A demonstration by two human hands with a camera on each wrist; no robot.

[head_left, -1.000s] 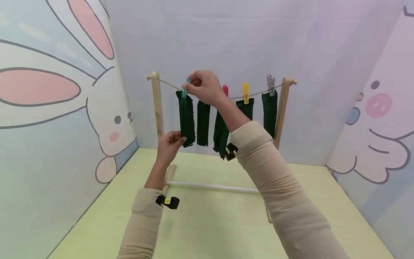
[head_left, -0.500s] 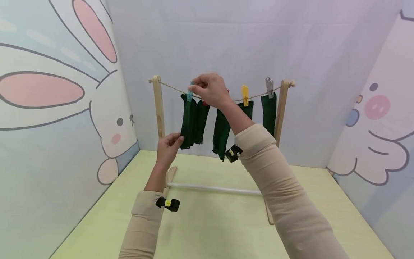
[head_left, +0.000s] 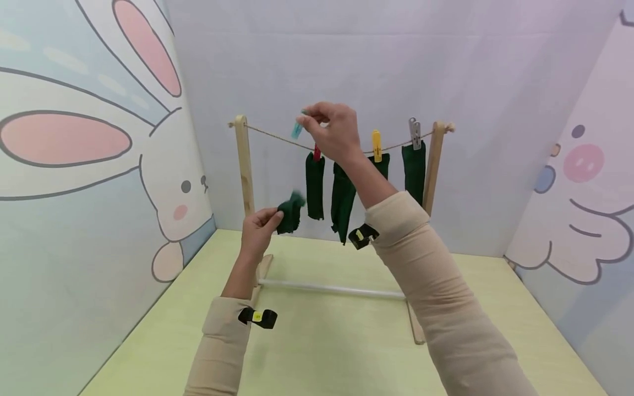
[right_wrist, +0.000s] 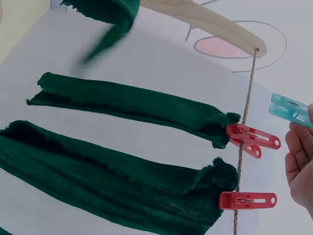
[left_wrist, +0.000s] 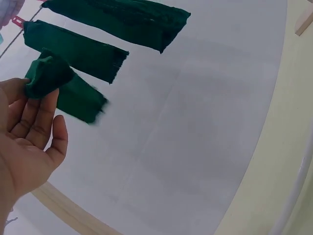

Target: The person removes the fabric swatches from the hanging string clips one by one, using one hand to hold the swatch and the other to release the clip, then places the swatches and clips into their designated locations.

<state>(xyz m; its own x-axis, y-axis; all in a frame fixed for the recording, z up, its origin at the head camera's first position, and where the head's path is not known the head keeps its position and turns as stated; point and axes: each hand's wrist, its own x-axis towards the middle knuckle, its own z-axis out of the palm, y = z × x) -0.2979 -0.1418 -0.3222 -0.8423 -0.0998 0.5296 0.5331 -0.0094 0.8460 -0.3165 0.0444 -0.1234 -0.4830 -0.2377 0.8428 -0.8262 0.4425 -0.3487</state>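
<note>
My left hand (head_left: 257, 228) pinches a small dark green cloth (head_left: 289, 214) between thumb and fingers, off the line at the left. The cloth's upper end flops over in the left wrist view. My right hand (head_left: 334, 129) holds a light blue clothespin (head_left: 297, 130) just above the rope (head_left: 277, 136), apart from it. In the right wrist view the clothespin (right_wrist: 288, 108) sits between thumb and fingers. Below that hand, a green cloth strip (head_left: 315, 187) hangs from a red clothespin (head_left: 317, 153); another green strip (head_left: 342, 198) hangs beside it, its red clothespin (right_wrist: 247, 200) visible from the right wrist.
The rope runs between two wooden posts (head_left: 242, 159), joined low by a white rod (head_left: 332, 287) over the pale table (head_left: 327, 346). A yellow clothespin (head_left: 377, 146) and a grey clothespin (head_left: 415, 133) hold further green strips to the right. Cartoon-printed walls flank the table.
The blue clothespin has come off the rope and risen with my right hand. The leftmost green cloth has left the line, its top folding down over my left hand.
</note>
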